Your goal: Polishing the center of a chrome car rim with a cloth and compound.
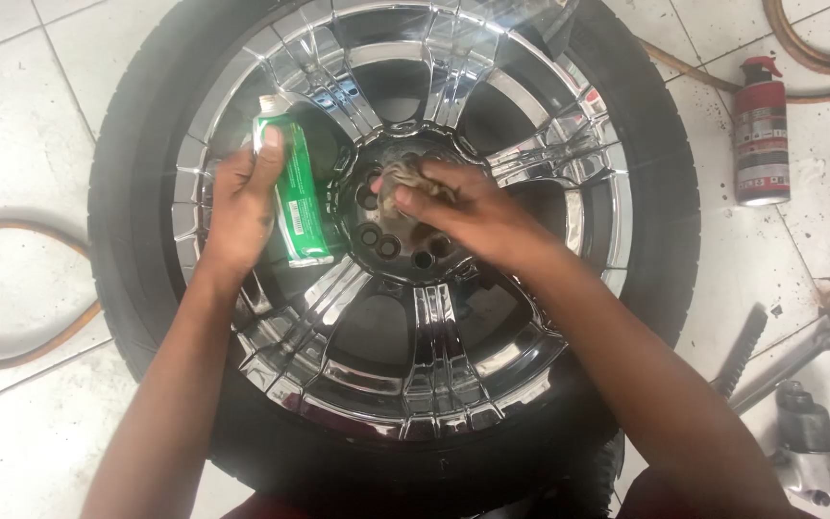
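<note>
Two hands over one chrome wheel (405,384): left hand (242,207) grip pinching green tube (297,197); right hand (463,211) grip pressing rag (401,183).

White tiled floor (12,77), speckled w/ dark spots at right. Red spray can (760,132) lies upper right, near a tan rubber hose (818,58). Another tan hose loop (12,288) at left. Grey metal impact wrench (812,444) bottom right, beside a long steel bar (790,360).

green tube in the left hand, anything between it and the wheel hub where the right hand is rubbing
Nothing visible. The left hand holds the green tube over a chrome spoke, just beside the hub. The right hand presses a rag there, with open space between them.
</note>
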